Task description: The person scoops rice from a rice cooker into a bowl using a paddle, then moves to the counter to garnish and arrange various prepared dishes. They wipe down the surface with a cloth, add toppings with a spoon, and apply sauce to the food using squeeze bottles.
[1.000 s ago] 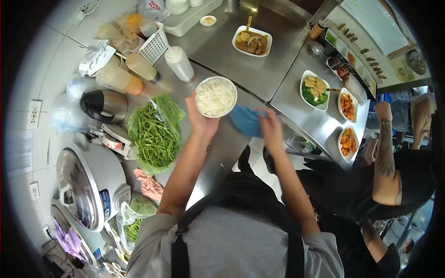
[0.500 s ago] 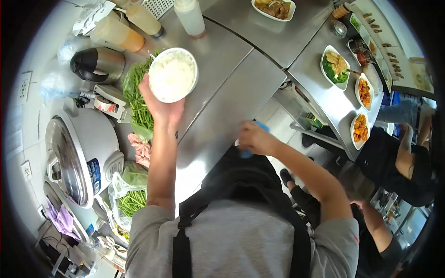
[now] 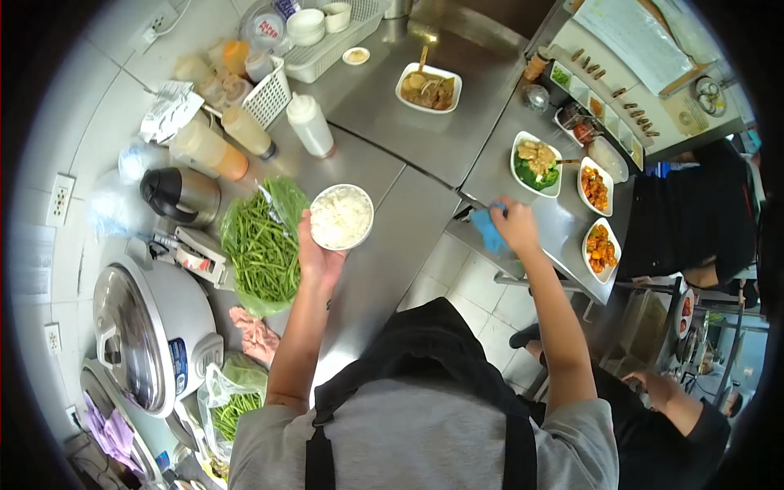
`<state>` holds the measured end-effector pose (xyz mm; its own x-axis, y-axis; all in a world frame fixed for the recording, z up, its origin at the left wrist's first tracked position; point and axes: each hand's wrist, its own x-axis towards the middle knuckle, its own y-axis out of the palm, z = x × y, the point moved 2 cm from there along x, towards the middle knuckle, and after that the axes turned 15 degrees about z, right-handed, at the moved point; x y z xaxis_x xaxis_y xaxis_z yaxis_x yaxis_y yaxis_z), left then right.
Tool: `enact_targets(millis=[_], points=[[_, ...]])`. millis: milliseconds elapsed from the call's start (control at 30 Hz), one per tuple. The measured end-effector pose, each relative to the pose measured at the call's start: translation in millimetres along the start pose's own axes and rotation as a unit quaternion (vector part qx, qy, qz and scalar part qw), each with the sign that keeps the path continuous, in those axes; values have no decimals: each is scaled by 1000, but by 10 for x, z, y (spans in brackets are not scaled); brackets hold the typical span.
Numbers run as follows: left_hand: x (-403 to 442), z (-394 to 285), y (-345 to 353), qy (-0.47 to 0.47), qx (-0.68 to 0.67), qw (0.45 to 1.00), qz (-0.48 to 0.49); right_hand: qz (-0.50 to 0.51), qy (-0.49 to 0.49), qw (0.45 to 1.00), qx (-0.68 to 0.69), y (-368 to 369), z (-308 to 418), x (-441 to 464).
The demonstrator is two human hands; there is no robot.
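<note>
My left hand (image 3: 320, 260) grips a white bowl heaped with cooked rice (image 3: 341, 217), held up over the steel counter. Just left of that hand is an opened plastic bag of green beans (image 3: 265, 249). Out to the right, my right hand (image 3: 516, 224) is closed on a blue cloth (image 3: 488, 229), which hangs by the edge of the side counter. Near it on that counter stand a dish of broccoli with a pale topping (image 3: 535, 166) and two dishes of orange-red food, one of them the nearer dish (image 3: 602, 250).
A rice cooker (image 3: 135, 335), a steel jug (image 3: 181, 196) and squeeze bottles, one a white bottle (image 3: 310, 125), line the left side. A dish of stew (image 3: 429, 88) sits at the back. People in black stand at the right; one co-worker's hand (image 3: 653, 386) shows low there.
My right hand has swung from in front of my apron out to the side counter, carrying the blue cloth. The view has shifted; the rice bowl stays in my left hand.
</note>
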<state>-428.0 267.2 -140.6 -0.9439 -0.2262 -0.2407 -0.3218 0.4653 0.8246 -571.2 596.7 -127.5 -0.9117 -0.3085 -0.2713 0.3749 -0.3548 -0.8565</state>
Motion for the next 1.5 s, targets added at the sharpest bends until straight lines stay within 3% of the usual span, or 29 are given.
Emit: enact_targets(millis=[33,133,233,267,300,333,433,533,633,733,933,1033,1100,1200,1233,1267,1300,1333,1367,1400,1433,1500], points=[[99,42,37,-4,1,1000,10,-40,2,999,9,-125,95,115],[365,201,184,5,-8,1000,15,-142,-181,965,-129,-244,151,620],[589,345,384,14,-3,1000,7,-25,-147,986,72,32,57,1492],[690,409,398,19,-1,1000,4,41,-90,963,251,154,61,1753],[782,459,427,25,0,1000,0,112,-29,901,419,291,106,2007],[848,495,487,20,3,1000,12,185,36,802,566,391,194,2210],[1140,649,556,35,32,999,-25,172,-42,714,677,546,385,2568],[1470,782,655,36,52,996,-70,118,-60,698,704,611,435,2779],[1913,944,686,41,41,995,-81,93,-47,627,772,562,385,2954],[2365,1104,784,40,68,991,-106,65,-44,594,801,419,202,3393],[3418,1399,953,82,198,973,-90,60,-80,666,739,-172,-270,4335],[3863,1431,941,134,273,951,-55,61,-33,735,674,-500,-436,4537],[4216,1446,754,169,324,930,-30,-7,67,771,634,-852,-364,4296],[4363,1325,946,187,228,951,89,12,-184,794,579,-1088,-558,3439],[4370,1239,1085,157,210,965,19,27,-112,846,521,-1299,-554,2920],[4609,1187,738,175,244,953,31,43,-41,885,461,-1395,-498,2356],[4570,1102,862,150,248,957,-15,33,12,922,386,-1256,-641,1921],[4605,1017,819,124,288,949,-33,50,10,909,414,-1109,-769,1498],[4643,947,723,118,302,945,-55,64,107,894,431,-981,-825,1099],[4675,870,639,116,316,939,-78,164,176,898,370,-796,-1036,786],[4659,817,577,116,330,931,-100,207,194,864,417,-593,-1213,517],[4503,689,694,113,336,926,-132,190,233,821,485,-313,-1473,244]])
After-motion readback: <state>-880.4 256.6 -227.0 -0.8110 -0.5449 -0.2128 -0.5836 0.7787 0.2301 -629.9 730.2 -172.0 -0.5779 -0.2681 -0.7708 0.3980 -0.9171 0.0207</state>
